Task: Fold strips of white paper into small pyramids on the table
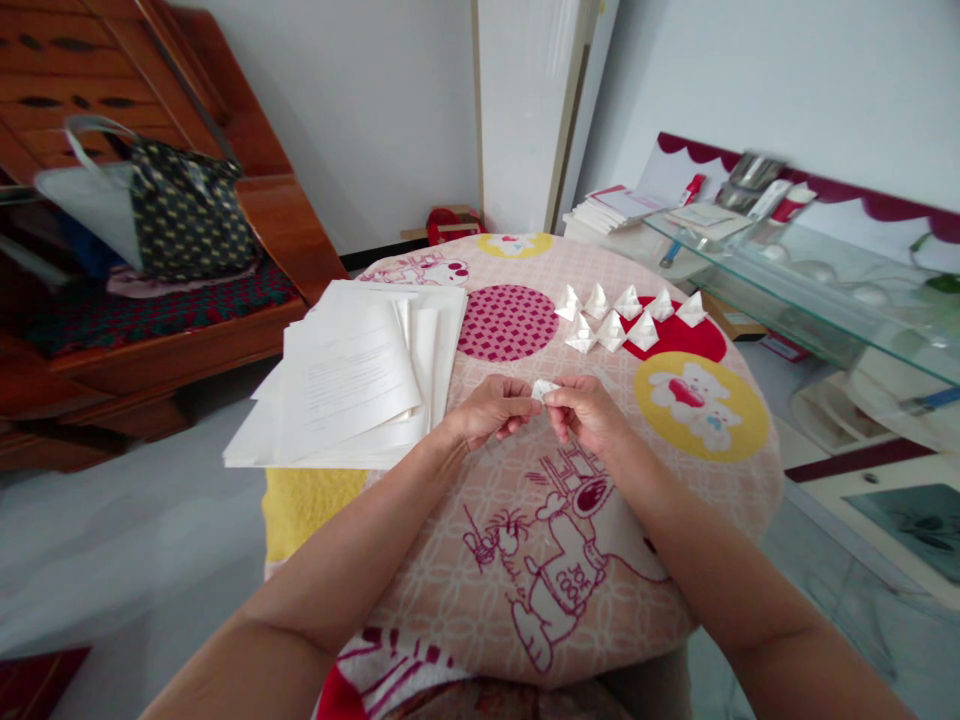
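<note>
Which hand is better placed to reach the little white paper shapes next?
Probably the right hand: it is nearer the shapes, while the left hand is nearer the paper stack. Both hold the folded piece.

A: Lettering, right there, on the near side of the left hand (pixel 495 408) and right hand (pixel 589 408)!

B: Got it: JOE COOL! Two slanting lines in dark red, across the shirt of the cartoon dog (pixel 571 580) printed on the tablecloth (pixel 439 585).

A: And out to the left of the left hand, the top sheet (pixel 345 385), rows of print!

B: Rows, yes, but too faint and small for a single word.

A: Far past the right hand, that red container (pixel 693 190)?

B: Blurred, can't call it!
</note>
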